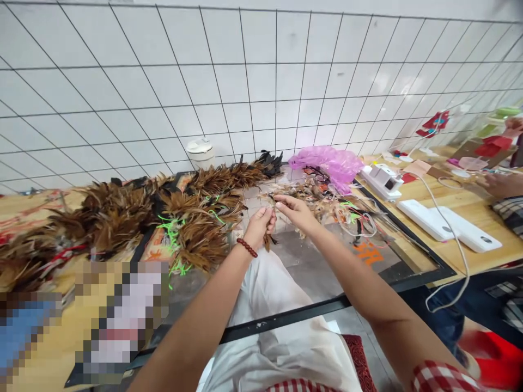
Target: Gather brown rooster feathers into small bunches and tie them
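My left hand [260,225] is closed around a small bunch of brown feathers [267,239] whose tips hang below the fist. A red bead bracelet [247,247] sits on that wrist. My right hand [295,211] is just to its right, fingers pinched on a thin feather held between the two hands. Both hands hover above a glass tabletop [318,272] with a black frame. A large heap of tied brown feather bundles [163,212] lies to the left, and a smaller loose pile of feathers [314,193] lies just behind my right hand.
A white lidded cup [200,153] stands by the tiled wall. A pink plastic bag [327,162] lies behind the loose pile. White devices [447,223] with a cable rest on the wooden table at right, where another person's hand [500,184] works. Pixelated patches cover the lower left.
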